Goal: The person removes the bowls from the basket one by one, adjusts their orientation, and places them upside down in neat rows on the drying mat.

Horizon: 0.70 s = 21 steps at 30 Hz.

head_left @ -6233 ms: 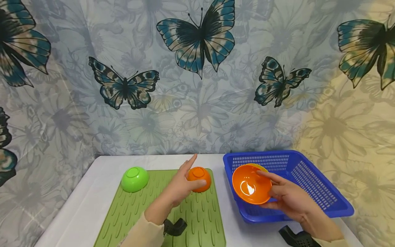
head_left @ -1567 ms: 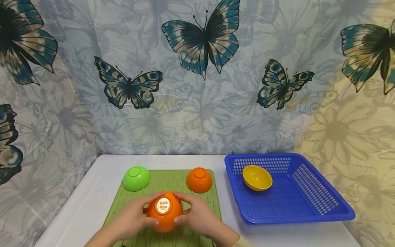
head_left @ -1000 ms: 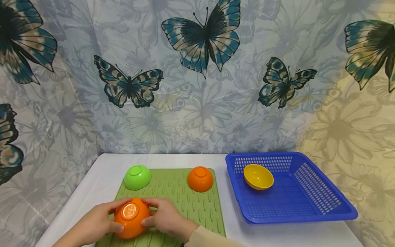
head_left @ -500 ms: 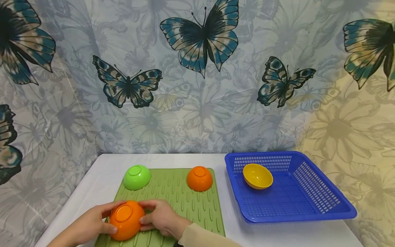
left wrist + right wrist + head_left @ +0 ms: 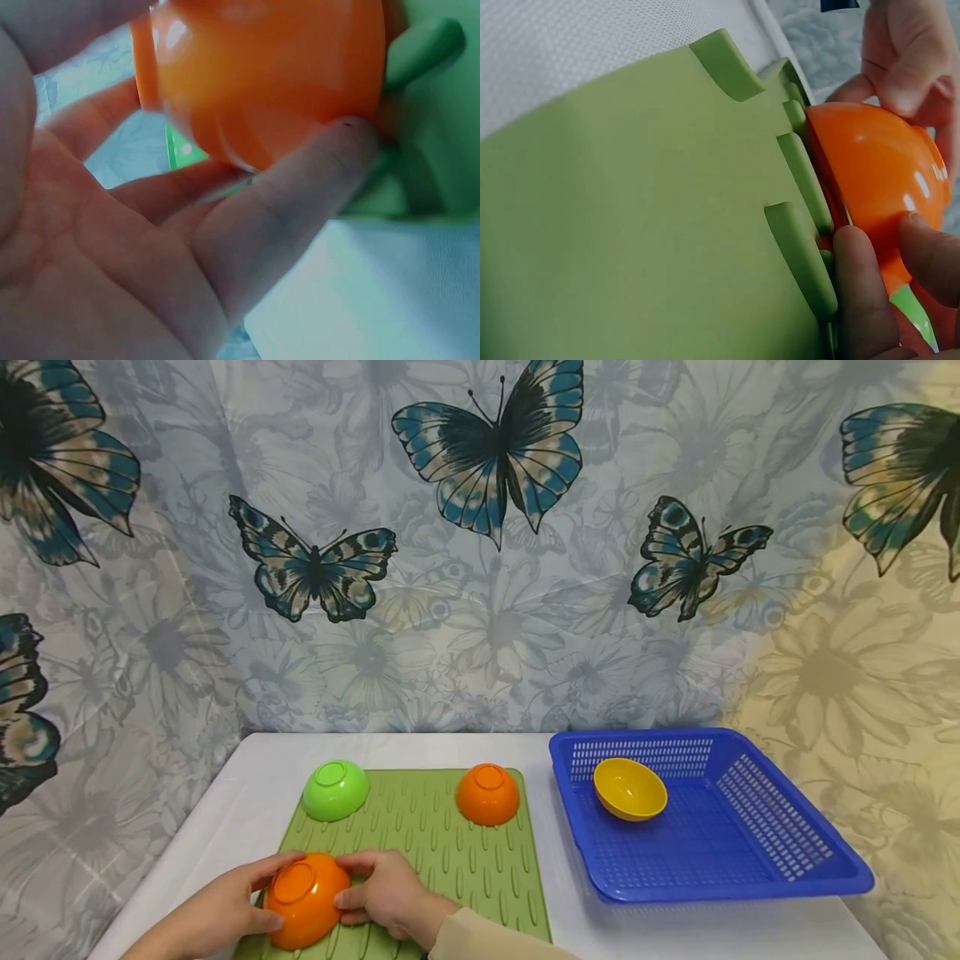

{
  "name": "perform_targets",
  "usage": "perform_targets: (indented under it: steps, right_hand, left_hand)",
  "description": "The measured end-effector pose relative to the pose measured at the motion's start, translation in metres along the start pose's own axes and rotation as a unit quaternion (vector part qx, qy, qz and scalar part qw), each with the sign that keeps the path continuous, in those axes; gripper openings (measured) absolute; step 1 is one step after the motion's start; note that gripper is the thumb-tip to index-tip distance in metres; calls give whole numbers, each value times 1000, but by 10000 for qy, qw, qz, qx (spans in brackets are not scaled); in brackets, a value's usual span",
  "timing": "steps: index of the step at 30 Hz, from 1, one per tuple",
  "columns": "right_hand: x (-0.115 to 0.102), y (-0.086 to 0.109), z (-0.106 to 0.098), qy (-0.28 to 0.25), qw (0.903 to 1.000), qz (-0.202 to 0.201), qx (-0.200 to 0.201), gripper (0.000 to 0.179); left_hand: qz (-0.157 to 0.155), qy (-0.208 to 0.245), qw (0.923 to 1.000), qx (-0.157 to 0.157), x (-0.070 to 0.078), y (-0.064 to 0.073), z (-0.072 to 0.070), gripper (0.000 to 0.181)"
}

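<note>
An orange bowl [image 5: 309, 906] sits upside down at the front left of the green ridged drying mat [image 5: 420, 868]. My left hand [image 5: 225, 906] grips its left side, thumb low on the wall and fingers toward the back. From the right, my right hand [image 5: 392, 893] holds the same bowl between thumb and fingers. In the right wrist view the orange bowl [image 5: 889, 169] has its rim right at the mat's ridges, and a right fingertip lies by that rim. The left wrist view has the bowl's glossy wall [image 5: 270, 82] between left thumb and fingers.
An upturned green bowl [image 5: 336, 797] stands at the mat's back left corner, and a second upturned orange bowl [image 5: 487, 802] at its back right. Right of the mat, a blue plastic basket [image 5: 581, 852] contains a yellow bowl [image 5: 630, 793]. A butterfly-print cloth [image 5: 480, 652] hangs behind the white table.
Earlier my right hand lifted the orange bowl at the basket. Both hands then turned it over and carried it left and down onto the mat's front left; lately it has barely shifted.
</note>
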State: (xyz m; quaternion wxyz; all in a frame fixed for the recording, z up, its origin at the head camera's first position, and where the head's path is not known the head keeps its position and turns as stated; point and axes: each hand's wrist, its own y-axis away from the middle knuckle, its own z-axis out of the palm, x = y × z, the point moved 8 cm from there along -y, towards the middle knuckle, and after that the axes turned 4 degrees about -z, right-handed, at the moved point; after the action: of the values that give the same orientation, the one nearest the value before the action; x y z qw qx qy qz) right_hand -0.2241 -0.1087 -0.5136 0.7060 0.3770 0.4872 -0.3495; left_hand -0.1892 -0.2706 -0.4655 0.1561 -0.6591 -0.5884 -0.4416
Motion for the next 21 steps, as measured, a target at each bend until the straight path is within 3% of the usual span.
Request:
perform_targets:
  steps: [4, 11, 21]
  right_hand:
    - [1, -1, 0, 111, 9999, 31, 51, 49]
    - [2, -2, -1, 125, 9998, 168, 15, 46]
    - [-2, -1, -5, 405, 9985, 364, 62, 37]
  left_hand:
    - [38, -3, 10000, -4, 6, -2, 6, 82]
    - [-138, -721, 9959, 529, 11, -9, 5, 79]
    - [-269, -380, 9984, 325, 12, -10, 4, 82]
